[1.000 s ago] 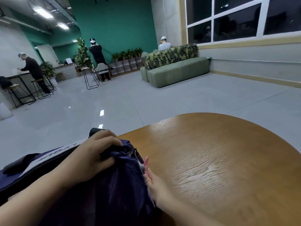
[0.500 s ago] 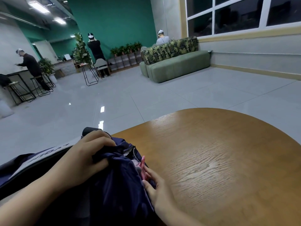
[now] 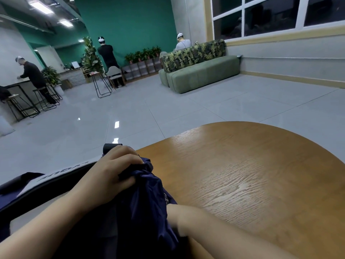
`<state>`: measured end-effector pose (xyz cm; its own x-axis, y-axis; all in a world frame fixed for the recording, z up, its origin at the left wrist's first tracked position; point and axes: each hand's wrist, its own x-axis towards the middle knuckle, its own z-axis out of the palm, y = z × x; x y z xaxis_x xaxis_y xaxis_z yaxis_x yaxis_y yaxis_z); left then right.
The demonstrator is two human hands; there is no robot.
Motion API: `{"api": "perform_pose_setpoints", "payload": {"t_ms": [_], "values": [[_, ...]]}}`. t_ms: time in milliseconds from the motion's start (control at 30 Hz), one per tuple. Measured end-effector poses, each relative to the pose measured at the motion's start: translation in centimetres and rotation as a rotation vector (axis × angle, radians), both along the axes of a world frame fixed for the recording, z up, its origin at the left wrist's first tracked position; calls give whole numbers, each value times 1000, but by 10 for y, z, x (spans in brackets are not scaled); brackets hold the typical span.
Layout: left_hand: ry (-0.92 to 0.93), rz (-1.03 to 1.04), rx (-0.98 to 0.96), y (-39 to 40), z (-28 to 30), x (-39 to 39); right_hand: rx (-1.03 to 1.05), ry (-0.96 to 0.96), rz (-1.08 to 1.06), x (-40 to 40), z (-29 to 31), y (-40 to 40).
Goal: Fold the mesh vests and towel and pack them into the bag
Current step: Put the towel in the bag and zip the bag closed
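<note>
A navy blue bag (image 3: 147, 206) with a white lettered band and a black strap lies at the left edge of the round wooden table (image 3: 242, 174). My left hand (image 3: 110, 174) grips a bunch of the bag's fabric at its opening. My right hand (image 3: 177, 215) reaches into the bag from the right. Only its wrist end shows, and the fingers are hidden under the fabric. No vest or towel shows outside the bag.
Grey tiled floor stretches beyond the table. A green sofa (image 3: 199, 75) stands at the back right under the windows. Stools and high tables (image 3: 100, 85) stand at the back left, with three people further off.
My right hand has pushed deeper into the bag, and the pink item at the opening is no longer visible. My left hand keeps its grip on the fabric.
</note>
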<state>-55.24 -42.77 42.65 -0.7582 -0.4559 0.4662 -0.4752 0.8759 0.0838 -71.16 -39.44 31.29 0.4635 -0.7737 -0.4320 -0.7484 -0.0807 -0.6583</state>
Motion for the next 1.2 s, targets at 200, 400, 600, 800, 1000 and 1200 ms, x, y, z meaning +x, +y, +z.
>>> {"api": "perform_pose_setpoints", "payload": {"t_ms": [200,400,600,800,1000,1200], "values": [[22,-36,-22,7,6,19,-138,-150,-275,-5,-12,-3],[66,5,42,13,-3,39,-315,-51,-537,-21,-33,-30],[-54,90,-88,7,-7,39,-506,-154,-521,-33,-22,-36],[-166,185,-266,11,-6,42,-583,-404,-786,-78,38,-60],[-242,288,-350,11,-10,33,-404,-508,-702,-49,73,-55],[-182,459,-346,31,-6,25,-327,-504,-526,-7,92,-21]]}}
